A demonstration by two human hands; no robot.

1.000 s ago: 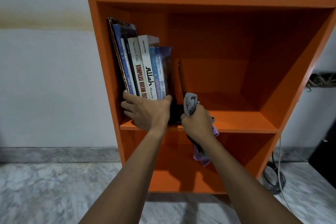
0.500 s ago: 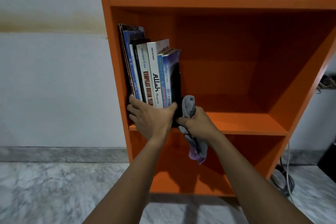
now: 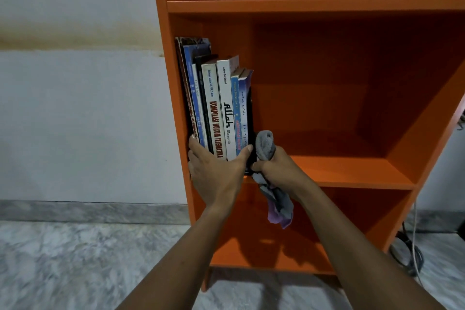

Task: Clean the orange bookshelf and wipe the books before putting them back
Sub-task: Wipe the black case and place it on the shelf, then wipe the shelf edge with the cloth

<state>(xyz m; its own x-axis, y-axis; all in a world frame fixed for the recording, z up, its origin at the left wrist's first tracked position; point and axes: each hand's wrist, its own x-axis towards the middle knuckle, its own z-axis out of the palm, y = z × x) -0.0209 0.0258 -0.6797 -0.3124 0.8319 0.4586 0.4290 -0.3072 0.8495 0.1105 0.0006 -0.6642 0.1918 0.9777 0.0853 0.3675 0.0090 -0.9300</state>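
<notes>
Books [image 3: 219, 108]: upright, at the left end of the bookshelf [image 3: 352, 171].
Left hand [image 3: 216, 171]: our fingers [image 3: 194, 145] and thumb clamp the row's base.
Right hand [image 3: 279, 168]: we grip the cloth [image 3: 264, 146], just right of them.

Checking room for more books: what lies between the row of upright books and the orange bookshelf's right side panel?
Head view: only the right hand gripping a bunched grey cloth beside the books; past it the orange shelf board is bare.
</notes>
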